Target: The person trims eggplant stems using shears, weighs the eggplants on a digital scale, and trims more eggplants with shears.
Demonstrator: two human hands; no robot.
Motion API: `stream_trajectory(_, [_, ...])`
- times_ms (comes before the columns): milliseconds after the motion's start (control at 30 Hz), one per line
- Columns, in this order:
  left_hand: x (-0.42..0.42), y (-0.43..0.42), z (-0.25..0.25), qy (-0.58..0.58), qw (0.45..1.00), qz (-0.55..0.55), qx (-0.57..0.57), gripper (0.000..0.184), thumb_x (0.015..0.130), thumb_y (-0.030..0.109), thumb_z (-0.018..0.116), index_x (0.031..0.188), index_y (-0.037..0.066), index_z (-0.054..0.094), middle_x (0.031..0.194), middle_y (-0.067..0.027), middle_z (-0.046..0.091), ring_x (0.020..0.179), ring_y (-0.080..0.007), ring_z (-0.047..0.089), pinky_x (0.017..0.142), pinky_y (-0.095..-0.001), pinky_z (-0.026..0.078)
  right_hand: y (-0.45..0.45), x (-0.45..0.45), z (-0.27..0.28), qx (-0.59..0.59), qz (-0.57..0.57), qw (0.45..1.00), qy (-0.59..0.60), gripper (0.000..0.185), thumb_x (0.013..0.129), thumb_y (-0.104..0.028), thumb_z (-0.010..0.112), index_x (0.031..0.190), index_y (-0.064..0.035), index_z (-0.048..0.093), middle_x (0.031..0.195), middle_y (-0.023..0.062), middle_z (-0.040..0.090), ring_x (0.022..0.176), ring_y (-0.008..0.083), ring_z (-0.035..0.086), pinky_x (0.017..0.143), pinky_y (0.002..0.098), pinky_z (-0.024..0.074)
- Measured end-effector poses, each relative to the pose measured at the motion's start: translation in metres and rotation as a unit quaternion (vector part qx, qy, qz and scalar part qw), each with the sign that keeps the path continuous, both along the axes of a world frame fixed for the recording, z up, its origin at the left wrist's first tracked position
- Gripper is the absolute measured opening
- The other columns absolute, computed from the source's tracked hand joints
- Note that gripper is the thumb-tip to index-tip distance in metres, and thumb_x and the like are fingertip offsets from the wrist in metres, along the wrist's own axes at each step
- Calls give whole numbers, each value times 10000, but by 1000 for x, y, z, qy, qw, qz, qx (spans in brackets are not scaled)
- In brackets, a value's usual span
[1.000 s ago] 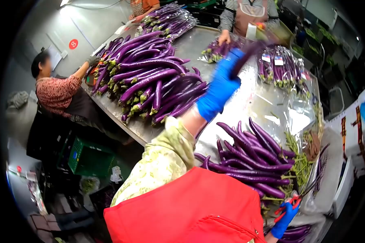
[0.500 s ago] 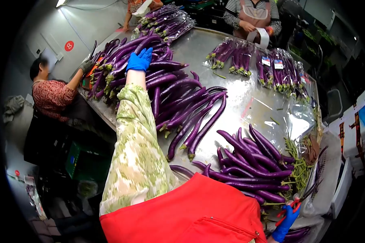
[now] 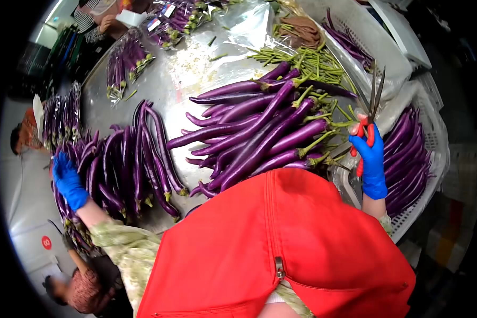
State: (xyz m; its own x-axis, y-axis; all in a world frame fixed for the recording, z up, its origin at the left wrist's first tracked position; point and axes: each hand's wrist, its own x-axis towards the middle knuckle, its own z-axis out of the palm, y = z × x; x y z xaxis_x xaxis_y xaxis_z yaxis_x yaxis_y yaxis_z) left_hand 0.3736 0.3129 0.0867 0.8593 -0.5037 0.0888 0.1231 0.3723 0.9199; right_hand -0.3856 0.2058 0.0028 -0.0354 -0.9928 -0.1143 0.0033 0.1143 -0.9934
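My left hand (image 3: 68, 177), in a blue glove, rests flat on the far-left pile of long purple eggplants (image 3: 111, 164), its fingers stretched out. On the right, my gloved right hand (image 3: 372, 159) is closed around red-handled scissors (image 3: 375, 98), whose blades point away from me and stand slightly apart. A second heap of eggplants (image 3: 254, 124) lies in front of my red apron (image 3: 281, 228), with green stems toward my right hand. Beyond that heap are many cut green stems (image 3: 307, 66).
A metal table (image 3: 169, 79) carries the piles. Bagged eggplants (image 3: 127, 63) lie along its far side. To the right stands a white crate (image 3: 434, 132) holding eggplants (image 3: 408, 156). One person (image 3: 85, 286) is at the lower left; others stand across the table.
My view has swung to the right, bringing the scissors and crate fully into sight. My left hand is still on the eggplant pile; the scissors remain in my right hand.
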Motion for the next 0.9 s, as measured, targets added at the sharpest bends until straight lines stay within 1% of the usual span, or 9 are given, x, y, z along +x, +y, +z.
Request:
stream_trajectory(67, [-139, -45, 13, -4, 966, -217, 142, 386, 929, 211, 414, 1274, 46, 472, 1255, -95, 534, 1088, -192, 547, 971, -323, 385, 0, 0, -6, -3, -15, 1000, -13, 468, 790, -7, 559, 1246, -33, 455, 889, 4, 523, 665, 46, 455, 520, 175, 356])
stream_trajectory(133, [-279, -80, -7, -149, 939, -239, 198, 360, 876, 166, 530, 1207, 25, 534, 1131, -98, 609, 1022, -201, 574, 880, -295, 447, 4, 1, -8, 6, -22, 999, -32, 471, 789, -8, 563, 1246, -35, 455, 892, 4, 523, 666, 47, 454, 529, 177, 358])
stream_trajectory(233, [-392, -96, -68, -391, 752, -489, 206, 636, 806, 179, 647, 1361, 54, 363, 1318, -106, 463, 1204, -221, 449, 1031, -339, 328, 9, 3, -14, 4, -25, 999, -45, 469, 788, -6, 566, 1244, -33, 459, 895, 0, 522, 670, 49, 457, 539, 179, 361])
stream_trajectory(333, [-466, -115, -92, -502, 623, -548, 246, 882, 658, 213, 694, 1397, 41, 244, 1345, -215, 373, 1263, -327, 356, 1038, -400, 311, 16, 3, -14, 13, -26, 999, -40, 450, 788, -11, 571, 1227, -30, 472, 892, -6, 519, 676, 46, 451, 561, 176, 365])
stream_trajectory(367, [-480, -117, -106, -629, 579, -439, 277, 897, 634, 253, 665, 1384, 16, 233, 1166, -264, 468, 1041, -374, 500, 922, -425, 412, 18, 2, -14, 13, -28, 999, -37, 448, 788, -13, 572, 1224, -30, 474, 892, -6, 519, 676, 45, 450, 565, 175, 367])
stream_trajectory(433, [-487, -128, -82, -532, 525, -522, 410, 978, 616, 251, 705, 1416, 45, 182, 1260, -246, 437, 1152, -352, 462, 990, -382, 362, 21, 2, -13, 14, -35, 999, -32, 446, 790, -17, 571, 1225, -27, 472, 888, -10, 515, 680, 43, 445, 576, 176, 371])
stream_trajectory(667, [-468, -117, -94, -483, 598, -569, 291, 1083, 606, 386, 790, 1426, 63, 160, 1320, -247, 396, 1231, -327, 414, 1011, -364, 347, 21, 5, -20, 39, -25, 998, -46, 458, 784, 1, 552, 1235, -28, 475, 892, -7, 506, 737, 51, 459, 627, 178, 383])
stream_trajectory(767, [-459, -110, -89, -470, 649, -534, 269, 1039, 640, 418, 753, 1418, 55, 168, 1249, -280, 445, 1128, -380, 493, 928, -387, 410, 21, 5, -16, 24, 5, 999, -25, 460, 784, 9, 544, 1238, -23, 477, 887, -7, 502, 788, 61, 472, 686, 185, 394])
stream_trajectory(900, [-440, -108, -79, -388, 663, -559, 313, 869, 693, 476, 711, 1352, 37, 352, 1117, -196, 593, 1017, -292, 590, 884, -343, 441, 20, -2, -23, 29, 5, 999, -36, 467, 782, 27, 537, 1243, -13, 474, 887, -1, 501, 835, 70, 487, 740, 195, 401])
